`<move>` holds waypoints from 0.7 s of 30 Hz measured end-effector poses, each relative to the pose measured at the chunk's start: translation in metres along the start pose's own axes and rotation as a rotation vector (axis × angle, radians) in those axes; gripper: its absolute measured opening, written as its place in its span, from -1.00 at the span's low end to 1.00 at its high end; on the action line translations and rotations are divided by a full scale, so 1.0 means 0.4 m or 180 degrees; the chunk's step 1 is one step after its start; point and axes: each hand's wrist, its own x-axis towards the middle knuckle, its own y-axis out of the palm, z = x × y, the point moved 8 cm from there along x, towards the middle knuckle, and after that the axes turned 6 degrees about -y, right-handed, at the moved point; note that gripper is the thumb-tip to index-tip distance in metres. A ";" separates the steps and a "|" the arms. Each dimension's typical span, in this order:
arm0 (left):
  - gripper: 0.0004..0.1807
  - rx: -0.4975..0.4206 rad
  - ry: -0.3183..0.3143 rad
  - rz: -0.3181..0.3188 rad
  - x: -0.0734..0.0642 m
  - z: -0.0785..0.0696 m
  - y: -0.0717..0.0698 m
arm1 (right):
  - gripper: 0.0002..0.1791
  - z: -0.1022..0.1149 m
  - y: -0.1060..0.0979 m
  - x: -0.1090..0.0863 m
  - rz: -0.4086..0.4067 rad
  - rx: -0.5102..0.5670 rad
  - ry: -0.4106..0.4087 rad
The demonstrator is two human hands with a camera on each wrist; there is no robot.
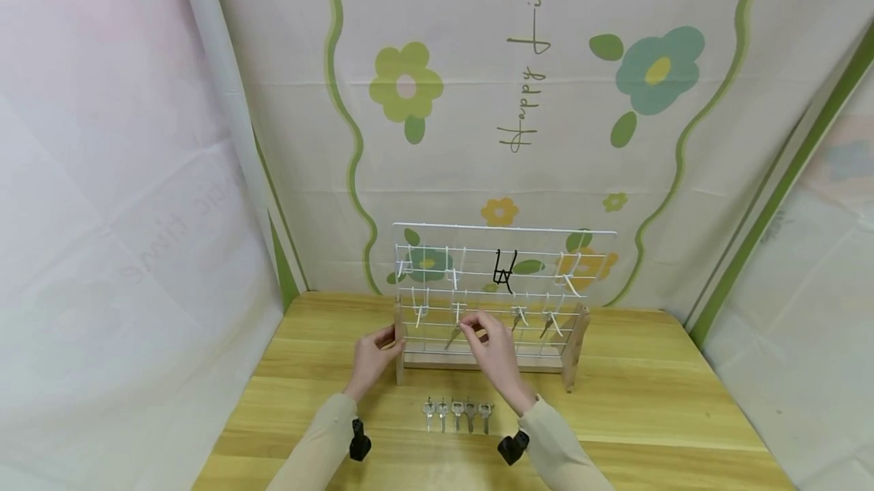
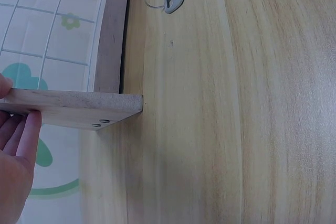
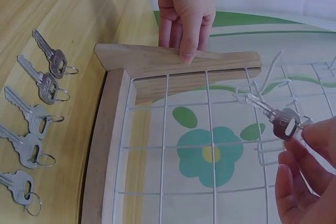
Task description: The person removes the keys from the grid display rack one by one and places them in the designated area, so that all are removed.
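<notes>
A white wire grid rack [image 1: 505, 229] on wooden side supports stands on the table. My left hand [image 1: 375, 354] grips its left wooden support [image 3: 178, 59], thumb on one face and fingers on the other. With thumb and fingertips, my right hand [image 1: 493, 343] pinches the ring of a silver key [image 3: 283, 121] in front of the grid. Close by is a white hook [image 3: 272, 74] of the lower row; whether the ring touches a hook I cannot tell. Several keys with rings [image 1: 457, 409] lie in a row on the table before the rack.
Other white hooks [image 1: 421, 315] and one black hook [image 1: 504, 275] are fixed on the grid. Two keys [image 1: 548, 324] hang from lower hooks at the right. Behind the wooden table [image 1: 649, 400] is a flowered curtain [image 1: 464, 134], with white cloth at both sides.
</notes>
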 end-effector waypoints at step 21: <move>-0.56 0.0018 0.0012 -0.0038 0.002 0.002 0.000 | -0.94 -0.028 0.000 -0.069 0.0239 -0.0213 -0.0028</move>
